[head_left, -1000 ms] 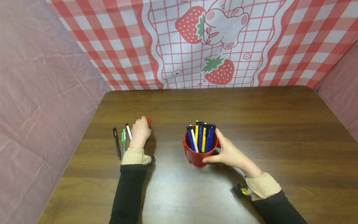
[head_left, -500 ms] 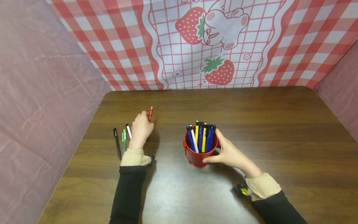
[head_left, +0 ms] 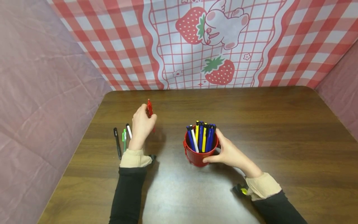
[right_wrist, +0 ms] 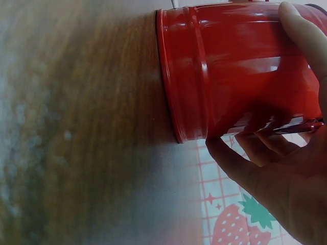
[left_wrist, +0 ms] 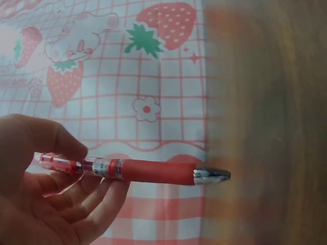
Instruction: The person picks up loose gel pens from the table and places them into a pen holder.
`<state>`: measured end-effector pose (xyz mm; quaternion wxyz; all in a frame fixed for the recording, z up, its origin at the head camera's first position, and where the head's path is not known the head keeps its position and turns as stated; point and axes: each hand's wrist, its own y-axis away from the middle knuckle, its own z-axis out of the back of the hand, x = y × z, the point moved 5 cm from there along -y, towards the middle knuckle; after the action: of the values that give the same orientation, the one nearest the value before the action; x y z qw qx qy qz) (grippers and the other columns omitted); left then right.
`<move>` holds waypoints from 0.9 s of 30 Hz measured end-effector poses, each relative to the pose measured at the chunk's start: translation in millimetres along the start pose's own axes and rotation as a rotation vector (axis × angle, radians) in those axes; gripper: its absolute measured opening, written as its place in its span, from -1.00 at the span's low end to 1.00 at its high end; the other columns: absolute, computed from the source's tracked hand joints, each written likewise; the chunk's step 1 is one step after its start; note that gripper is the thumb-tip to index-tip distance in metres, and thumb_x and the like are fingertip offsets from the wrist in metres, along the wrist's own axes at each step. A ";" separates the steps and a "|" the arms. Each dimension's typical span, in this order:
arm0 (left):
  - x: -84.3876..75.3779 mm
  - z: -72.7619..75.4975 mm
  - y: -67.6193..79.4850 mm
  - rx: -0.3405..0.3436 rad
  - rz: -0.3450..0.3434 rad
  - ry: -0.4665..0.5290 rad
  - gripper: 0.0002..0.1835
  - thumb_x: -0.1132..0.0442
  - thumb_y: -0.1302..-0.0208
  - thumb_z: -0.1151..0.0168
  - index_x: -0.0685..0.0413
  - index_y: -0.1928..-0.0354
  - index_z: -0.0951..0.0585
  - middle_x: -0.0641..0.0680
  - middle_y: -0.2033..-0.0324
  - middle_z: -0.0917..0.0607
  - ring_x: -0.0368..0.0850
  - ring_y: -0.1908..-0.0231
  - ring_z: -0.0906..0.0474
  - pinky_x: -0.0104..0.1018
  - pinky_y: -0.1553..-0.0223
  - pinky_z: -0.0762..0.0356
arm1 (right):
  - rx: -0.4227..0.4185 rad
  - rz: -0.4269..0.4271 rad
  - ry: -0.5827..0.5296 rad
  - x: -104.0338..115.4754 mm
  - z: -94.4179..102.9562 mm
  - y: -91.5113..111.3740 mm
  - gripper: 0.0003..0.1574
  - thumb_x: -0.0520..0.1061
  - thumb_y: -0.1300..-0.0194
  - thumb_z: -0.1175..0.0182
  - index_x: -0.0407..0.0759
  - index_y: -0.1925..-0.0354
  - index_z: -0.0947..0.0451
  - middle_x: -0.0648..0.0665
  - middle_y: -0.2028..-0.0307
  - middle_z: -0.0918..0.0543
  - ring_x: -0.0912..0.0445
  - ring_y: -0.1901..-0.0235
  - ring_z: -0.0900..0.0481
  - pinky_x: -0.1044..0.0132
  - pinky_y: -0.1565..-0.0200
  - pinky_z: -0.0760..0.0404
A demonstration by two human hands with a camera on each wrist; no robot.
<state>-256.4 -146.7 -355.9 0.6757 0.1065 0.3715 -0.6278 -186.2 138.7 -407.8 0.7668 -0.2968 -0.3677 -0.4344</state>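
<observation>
My left hand (head_left: 142, 124) pinches a red pen (left_wrist: 158, 172) between thumb and fingers, above the left half of the table. In the left wrist view the pen's metal tip points right, away from the palm. My right hand (head_left: 230, 152) grips the right side of a red bucket (right_wrist: 245, 71), thumb at the front and the other fingers around the far side. The bucket stands upright, and several blue, yellow and white pens (head_left: 204, 137) lean inside it. The lower ends of those pens are hidden by the bucket's wall.
Left of my left hand lie a black pen (head_left: 117, 143), a green pen (head_left: 124, 140) and a white pen with a black cap (head_left: 128, 130), the last partly hidden by the hand. A checked strawberry cloth (head_left: 179, 56) hangs behind the wooden table (head_left: 265, 124).
My left hand has lifted the red pen off the table and moved slightly away from me, tilting the pen up. The right hand and the bucket have stayed in place.
</observation>
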 end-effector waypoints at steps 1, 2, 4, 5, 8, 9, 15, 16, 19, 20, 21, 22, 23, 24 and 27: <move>-1.6 1.6 0.5 -0.015 -0.002 0.015 -0.86 0.25 0.01 -0.09 0.11 0.36 -0.47 0.11 0.41 -0.57 0.12 0.33 -0.52 -0.01 0.30 -0.45 | 0.001 -0.004 -0.001 0.0 0.0 0.1 0.25 0.13 0.33 -0.52 0.01 -0.26 -0.04 -0.07 -0.06 -0.45 0.09 0.02 -0.46 0.03 -0.08 -0.40; -3.3 3.1 0.9 -0.029 -0.005 0.029 -0.87 0.25 0.00 -0.07 0.10 0.36 -0.48 0.11 0.41 -0.58 0.11 0.34 -0.53 -0.03 0.31 -0.45 | 0.002 -0.008 -0.001 -0.1 -0.1 0.2 0.25 0.13 0.33 -0.52 0.01 -0.26 -0.04 -0.08 -0.06 -0.45 0.09 0.02 -0.46 0.03 -0.09 -0.40; -6.8 6.6 2.0 -0.055 -0.007 0.062 -0.87 0.25 -0.03 -0.05 0.08 0.35 -0.50 0.09 0.41 -0.61 0.07 0.34 -0.56 -0.06 0.31 -0.46 | 0.002 -0.006 0.001 0.4 -0.1 0.4 0.26 0.13 0.33 -0.52 0.00 -0.26 -0.04 -0.09 -0.06 -0.45 0.08 0.02 -0.46 0.03 -0.08 -0.40; -8.5 8.1 2.5 -0.066 -0.009 0.081 -0.88 0.24 -0.05 -0.04 0.06 0.35 -0.51 0.08 0.41 -0.62 0.05 0.34 -0.56 -0.07 0.31 -0.46 | 0.001 -0.003 0.003 0.8 0.0 0.4 0.26 0.13 0.33 -0.52 -0.01 -0.26 -0.03 -0.09 -0.06 -0.45 0.07 0.02 -0.46 0.03 -0.08 -0.40; -13.5 12.0 3.6 -0.092 -0.020 0.118 -0.88 0.21 -0.13 -0.04 0.05 0.34 -0.53 0.07 0.42 -0.64 -0.01 0.35 -0.58 -0.12 0.30 -0.47 | 0.000 0.009 0.007 1.9 0.3 0.3 0.27 0.12 0.33 -0.52 -0.03 -0.27 -0.03 -0.11 -0.07 -0.45 0.06 0.01 -0.46 0.01 -0.08 -0.40; -15.3 13.1 3.9 -0.097 -0.026 0.128 -0.87 0.19 -0.15 -0.05 0.05 0.35 -0.53 0.07 0.43 -0.64 -0.02 0.36 -0.57 -0.13 0.31 -0.47 | -0.001 0.010 0.008 2.0 0.4 0.2 0.27 0.12 0.33 -0.52 -0.03 -0.27 -0.03 -0.11 -0.07 -0.44 0.06 0.01 -0.46 0.01 -0.08 -0.39; -24.1 16.9 6.0 -0.119 -0.096 0.189 -0.84 0.16 -0.21 -0.11 0.09 0.29 -0.57 0.08 0.49 -0.64 -0.07 0.46 -0.55 -0.24 0.42 -0.46 | -0.004 0.002 0.009 0.6 0.3 -0.3 0.28 0.12 0.33 -0.52 0.01 -0.28 -0.02 -0.08 -0.07 -0.44 0.08 0.01 -0.45 0.03 -0.09 -0.39; -25.5 17.0 6.3 -0.119 -0.113 0.209 -0.84 0.19 -0.20 -0.12 0.11 0.27 -0.57 0.09 0.48 -0.65 -0.08 0.46 -0.56 -0.25 0.42 -0.49 | -0.006 0.006 0.010 0.5 0.2 -0.3 0.28 0.11 0.33 -0.53 0.00 -0.28 -0.02 -0.08 -0.07 -0.44 0.09 0.01 -0.45 0.04 -0.08 -0.40; -29.8 17.3 7.2 -0.113 -0.160 0.263 -0.82 0.25 -0.18 -0.16 0.16 0.19 -0.55 0.12 0.45 -0.66 -0.09 0.45 -0.59 -0.27 0.40 -0.56 | -0.009 0.015 0.008 0.9 0.1 -0.3 0.28 0.09 0.34 -0.53 -0.02 -0.28 -0.03 -0.08 -0.06 -0.45 0.10 0.02 -0.46 0.05 -0.07 -0.41; -31.2 17.3 7.5 -0.111 -0.174 0.278 -0.80 0.27 -0.17 -0.16 0.18 0.17 -0.53 0.13 0.44 -0.66 -0.08 0.44 -0.60 -0.28 0.39 -0.57 | -0.009 0.016 0.009 0.9 0.1 -0.2 0.28 0.09 0.34 -0.53 -0.02 -0.28 -0.03 -0.07 -0.06 -0.45 0.11 0.02 -0.46 0.05 -0.07 -0.41; -32.7 17.6 7.8 -0.109 -0.189 0.290 -0.79 0.28 -0.17 -0.16 0.19 0.15 -0.52 0.14 0.43 -0.66 -0.08 0.43 -0.60 -0.28 0.38 -0.58 | -0.010 0.015 0.007 0.9 0.1 -0.1 0.28 0.09 0.34 -0.54 -0.01 -0.27 -0.03 -0.07 -0.06 -0.45 0.11 0.02 -0.46 0.05 -0.07 -0.41; -34.1 18.0 8.0 -0.110 -0.201 0.298 -0.78 0.29 -0.17 -0.16 0.20 0.14 -0.51 0.14 0.42 -0.66 -0.07 0.43 -0.61 -0.28 0.37 -0.59 | -0.009 0.016 0.008 1.3 0.1 0.1 0.28 0.09 0.34 -0.53 -0.01 -0.27 -0.03 -0.07 -0.06 -0.45 0.11 0.02 -0.46 0.05 -0.07 -0.41; -35.3 18.5 8.2 -0.113 -0.212 0.301 -0.77 0.30 -0.17 -0.16 0.21 0.13 -0.50 0.14 0.42 -0.66 -0.07 0.42 -0.61 -0.28 0.37 -0.59 | -0.008 0.018 0.008 1.7 0.1 0.1 0.29 0.09 0.34 -0.53 -0.02 -0.28 -0.02 -0.08 -0.07 -0.44 0.11 0.02 -0.46 0.05 -0.07 -0.41; -36.8 19.2 8.5 -0.118 -0.225 0.305 -0.77 0.31 -0.17 -0.16 0.22 0.13 -0.50 0.14 0.41 -0.65 -0.07 0.43 -0.61 -0.29 0.37 -0.59 | -0.007 0.018 0.009 1.8 0.1 0.2 0.29 0.10 0.34 -0.53 -0.02 -0.28 -0.02 -0.08 -0.07 -0.44 0.10 0.01 -0.45 0.04 -0.07 -0.41; -41.7 22.2 10.0 -0.134 -0.265 0.305 -0.75 0.31 -0.15 -0.19 0.22 0.12 -0.49 0.13 0.39 -0.64 -0.08 0.45 -0.62 -0.32 0.39 -0.59 | -0.006 0.022 0.012 2.3 0.4 0.0 0.30 0.11 0.33 -0.53 -0.03 -0.29 -0.01 -0.11 -0.08 -0.43 0.07 0.01 -0.45 0.02 -0.08 -0.39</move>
<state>-236.3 -126.3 -317.0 0.5287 0.1055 0.5211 -0.6616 -185.5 138.0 -405.7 0.7728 -0.3003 -0.3587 -0.4288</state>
